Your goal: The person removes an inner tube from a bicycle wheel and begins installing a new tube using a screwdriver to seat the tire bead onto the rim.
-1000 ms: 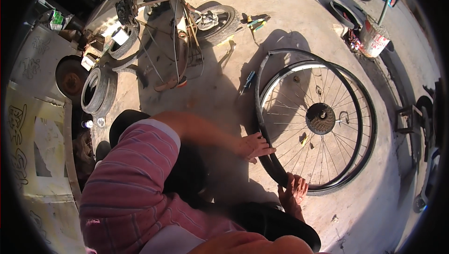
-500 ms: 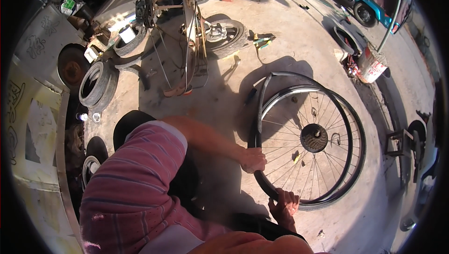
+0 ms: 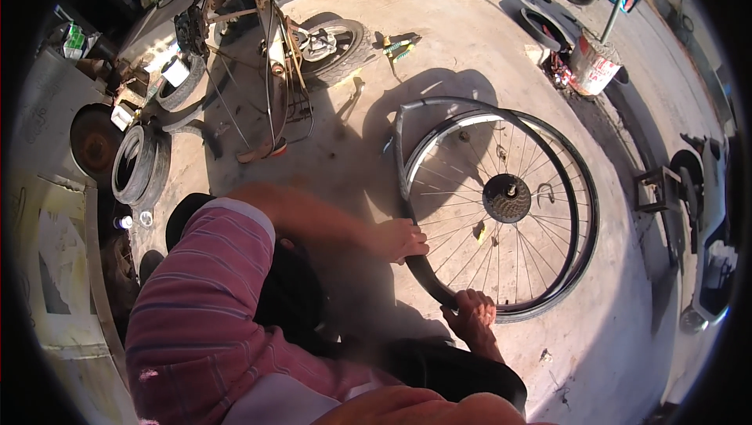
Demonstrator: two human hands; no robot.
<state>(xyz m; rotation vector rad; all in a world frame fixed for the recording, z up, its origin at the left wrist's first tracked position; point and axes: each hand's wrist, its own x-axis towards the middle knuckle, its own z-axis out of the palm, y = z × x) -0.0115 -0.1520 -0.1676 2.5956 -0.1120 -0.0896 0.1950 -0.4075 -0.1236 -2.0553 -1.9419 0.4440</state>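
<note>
A spoked bicycle wheel (image 3: 520, 264) lies flat on the concrete, with a cog cassette (image 3: 507, 198) at its hub. A black bicycle tyre (image 3: 575, 225) lies askew over it: on the left it follows the rim, on the right it crosses the spokes. At the upper left it bulges past the rim in a bent, greyish stretch. My left hand (image 3: 401, 240) is closed on the tyre at the wheel's left edge. My right hand (image 3: 473, 314) grips it at the near edge, fingers curled over the top. What lies under the fingers is hidden.
Beyond the wheel are green-handled pliers (image 3: 403, 50) and a loose small wheel (image 3: 337, 49). A bicycle frame (image 3: 270, 72) stands at far left, near stacked tyres (image 3: 141, 162). A bucket (image 3: 593, 66) and a small stool (image 3: 658, 190) are on the right.
The whole view has shifted, so the wheel appears higher and further left. Both hands keep their grip on the tyre; the left hand's fingers have shifted slightly.
</note>
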